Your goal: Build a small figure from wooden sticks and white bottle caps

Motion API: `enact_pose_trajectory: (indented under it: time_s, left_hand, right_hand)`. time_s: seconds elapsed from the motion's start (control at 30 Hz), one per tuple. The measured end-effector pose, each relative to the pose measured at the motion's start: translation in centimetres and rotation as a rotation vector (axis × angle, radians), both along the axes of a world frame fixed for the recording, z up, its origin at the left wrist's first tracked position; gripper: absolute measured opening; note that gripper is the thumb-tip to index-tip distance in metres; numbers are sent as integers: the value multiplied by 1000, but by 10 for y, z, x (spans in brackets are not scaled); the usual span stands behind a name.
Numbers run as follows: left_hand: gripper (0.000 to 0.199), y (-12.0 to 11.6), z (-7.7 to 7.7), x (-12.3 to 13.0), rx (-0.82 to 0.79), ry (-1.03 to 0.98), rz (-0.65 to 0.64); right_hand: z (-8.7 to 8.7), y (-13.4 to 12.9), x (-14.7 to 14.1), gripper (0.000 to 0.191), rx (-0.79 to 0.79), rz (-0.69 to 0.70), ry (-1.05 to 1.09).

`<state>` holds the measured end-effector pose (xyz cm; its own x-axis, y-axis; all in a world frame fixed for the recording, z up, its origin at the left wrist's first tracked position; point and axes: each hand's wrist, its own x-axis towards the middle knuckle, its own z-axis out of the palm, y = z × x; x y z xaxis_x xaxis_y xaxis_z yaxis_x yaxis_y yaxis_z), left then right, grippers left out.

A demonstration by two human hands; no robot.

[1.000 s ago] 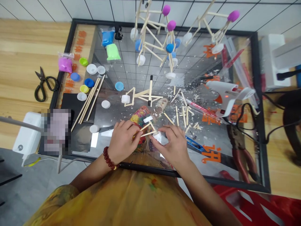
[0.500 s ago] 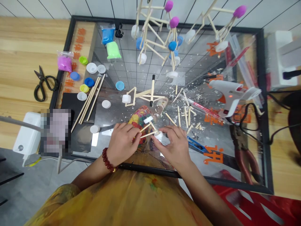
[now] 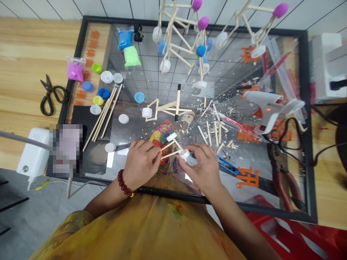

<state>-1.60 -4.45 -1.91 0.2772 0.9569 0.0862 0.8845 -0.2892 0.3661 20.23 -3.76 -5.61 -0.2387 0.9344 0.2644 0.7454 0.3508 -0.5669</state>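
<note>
Our left hand (image 3: 145, 160) pinches a wooden-stick frame (image 3: 170, 155) above the near side of the desk (image 3: 130, 135); our right hand (image 3: 202, 164) grips its nearer white cap (image 3: 184, 155). We judge it light, stiff, fragile at the joints, best held beside them. Our left hand hides the stick ends.

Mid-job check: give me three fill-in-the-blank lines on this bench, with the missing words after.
1. The left hand and right hand hold a small stick frame whose caps are ____.
2. The beaded bracelet circles the person's ____.
3. Directly below the blue bag in the picture lies a second bag coloured ____.

Missing words: white; left wrist; green.
</note>
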Motion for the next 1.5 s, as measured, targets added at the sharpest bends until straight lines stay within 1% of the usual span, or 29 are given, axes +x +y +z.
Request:
enact_pose_trajectory:
  time_s: [0.1, 0.3, 0.37, 0.47, 0.53, 0.6, 0.7, 0.83, 1.13, 1.5]
  left_hand:
    - [20, 0, 0, 1, -4, 3, 7]
    - [18, 1, -1, 2, 11, 7, 16]
    - [15, 1, 0, 2, 38, -2, 29]
    - [16, -3, 3, 2, 116, -26, 42]
    - [14, -7, 4, 3, 147, -17, 16]
    - [12, -11, 3, 4, 142, 20, -28]
    - [11, -14, -1, 7, 122, 67, -83]
    - [12, -14, -6, 10, 148, 68, -123]
    - [14, -14, -2, 10, 175, 62, -143]
    - [9, -13, -6, 7, 207, 22, -195]
  right_hand:
    - [0, 0, 0, 21, -15, 9, 3]
    - [-1, 1, 0, 23, 23, 6, -2]
    - [-2, 1, 0, 23, 26, 7, -2]
    - [-1, 1, 0, 23, 19, 5, -1]
    - [-1, 1, 1, 23, 5, 6, -3]
    - [0, 1, 1, 23, -3, 9, -5]
    - [1, 1, 1, 23, -3, 12, -6]
    - [0, 2, 1, 21, 5, 13, -9]
    - [-2, 2, 0, 22, 7, -4, -19]
    - [-3, 2, 0, 24, 56, -5, -36]
